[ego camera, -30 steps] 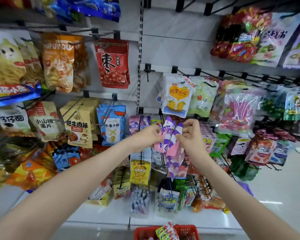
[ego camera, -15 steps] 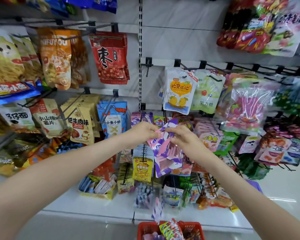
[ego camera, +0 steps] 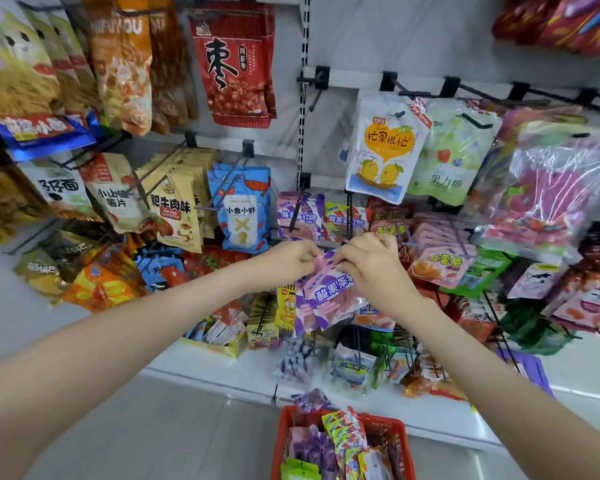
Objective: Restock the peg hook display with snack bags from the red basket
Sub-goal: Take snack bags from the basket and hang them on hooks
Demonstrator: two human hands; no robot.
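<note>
Both of my hands pinch the top edge of a small bunch of pink and purple snack bags (ego camera: 328,296) in front of the peg hook display (ego camera: 340,81). My left hand (ego camera: 288,259) grips the upper left corner, my right hand (ego camera: 371,263) the upper right. The bags hang tilted below my fingers, just under matching purple bags (ego camera: 300,216) on a peg. The red basket (ego camera: 392,431) stands on the floor below, holding several purple, yellow and green snack bags.
Pegs around my hands are crowded: blue shrimp-snack bags (ego camera: 243,209) to the left, a mango bag (ego camera: 381,150) above, pink bags (ego camera: 437,261) to the right. A white base shelf (ego camera: 222,372) juts out below the display. Black hook tips point toward me.
My hands and the bunch of bags have come lower and nearer the pegs. The view has tilted down, so more of the red basket shows.
</note>
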